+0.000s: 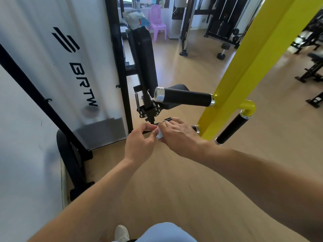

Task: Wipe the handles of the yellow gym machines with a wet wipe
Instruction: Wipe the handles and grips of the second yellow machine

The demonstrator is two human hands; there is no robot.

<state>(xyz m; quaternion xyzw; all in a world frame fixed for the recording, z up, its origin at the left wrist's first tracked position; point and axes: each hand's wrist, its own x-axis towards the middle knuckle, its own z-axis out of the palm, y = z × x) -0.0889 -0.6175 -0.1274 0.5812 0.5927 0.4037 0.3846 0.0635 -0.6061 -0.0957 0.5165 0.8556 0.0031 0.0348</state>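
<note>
Gripping one wipe [160, 135], two hands [139, 145]

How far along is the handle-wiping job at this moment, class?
Nothing shows as finished: no handle looks visibly wiped. In hand: the left hand and right hand pinch a small white wet wipe between them, apparently readying it. Left: the upper black handle, the angled lower handle and the short handle partly hidden behind the right hand.
</note>
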